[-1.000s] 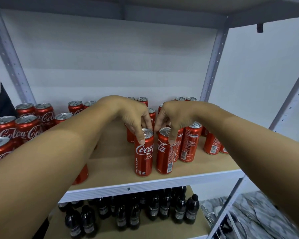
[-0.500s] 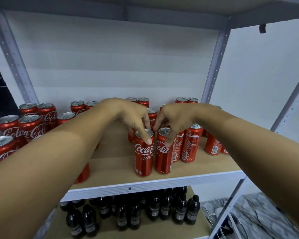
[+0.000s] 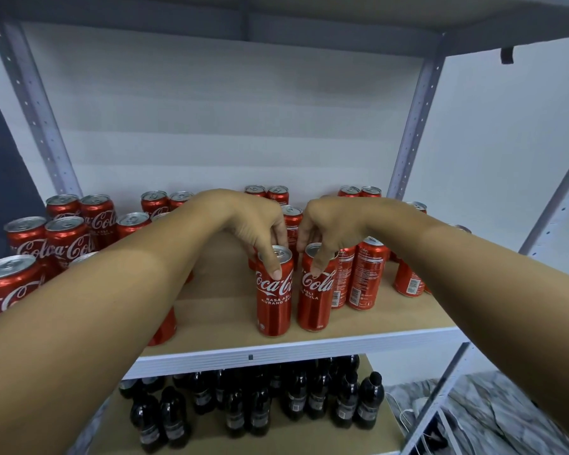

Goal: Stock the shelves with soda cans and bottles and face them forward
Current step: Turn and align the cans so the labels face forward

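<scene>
Shelving fills the view: the can shelf (image 3: 230, 310) carries red cans, and dark bottles (image 3: 296, 399) stand on the shelf below at 6 o'clock. Two slim cans stand upright, just beside each other, at the front edge. The left hand (image 3: 253, 224) has its grip clamped from above on the left can (image 3: 274, 293), and the right hand (image 3: 329, 228) likewise grips the right can (image 3: 316, 290). Each can's long axis runs vertical, straight under its hand, so any facing turn spins about that axis. Compared with a second ago, both logos have rotated toward the front.
</scene>
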Demonstrator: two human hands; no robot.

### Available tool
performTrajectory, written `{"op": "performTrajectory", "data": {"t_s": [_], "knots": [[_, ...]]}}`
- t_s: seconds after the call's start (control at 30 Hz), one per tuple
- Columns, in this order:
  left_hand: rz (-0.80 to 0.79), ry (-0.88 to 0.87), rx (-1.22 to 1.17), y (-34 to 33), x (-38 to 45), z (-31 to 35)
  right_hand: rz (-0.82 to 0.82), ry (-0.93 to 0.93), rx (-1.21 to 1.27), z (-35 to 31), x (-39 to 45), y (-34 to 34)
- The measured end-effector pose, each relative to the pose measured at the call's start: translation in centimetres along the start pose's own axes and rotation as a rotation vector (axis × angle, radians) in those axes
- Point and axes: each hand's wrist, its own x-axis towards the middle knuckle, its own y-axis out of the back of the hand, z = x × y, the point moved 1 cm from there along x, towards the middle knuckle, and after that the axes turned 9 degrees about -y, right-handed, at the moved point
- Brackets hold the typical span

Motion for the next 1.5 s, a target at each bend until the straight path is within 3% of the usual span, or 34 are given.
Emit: {"op": "performTrajectory", "data": {"t_s": [0.17,0.33,0.5,0.67,0.8,1.07,1.5], "knots": [[0.016,-0.005,0.017,-0.1,-0.1,-0.1,-0.031,0.040,0.177,-0.1,-0.1,-0.1],[-0.002,-0.039,0.006,-0.1,-0.2,-0.4,-0.003,0.010,0.048,-0.1,0.1,-0.3],[0.010,-0.042,-0.012,-0.4,-0.3,-0.6,-0.039,0.032,0.192,0.0,-0.1,-0.4],[0.025,-0.013,-0.071,-0.8,-0.5,-0.5,0.007,0.002,0.020,-0.2,-0.2,-0.4],[0.032,-0.015,-0.061,-0.9,-0.6,-0.4,-0.023,0.024,0.180,0.1,0.1,-0.6],[0.045,-0.021,-0.033,-1.2,-1.0,-0.5,-0.078,-0.016,0.183,0.4,0.2,-0.7],[0.015,-0.009,-0.009,-0.7,-2.6,-1.8,-0.005,0.041,0.306,-1.5,1.1,-1.3]]}}
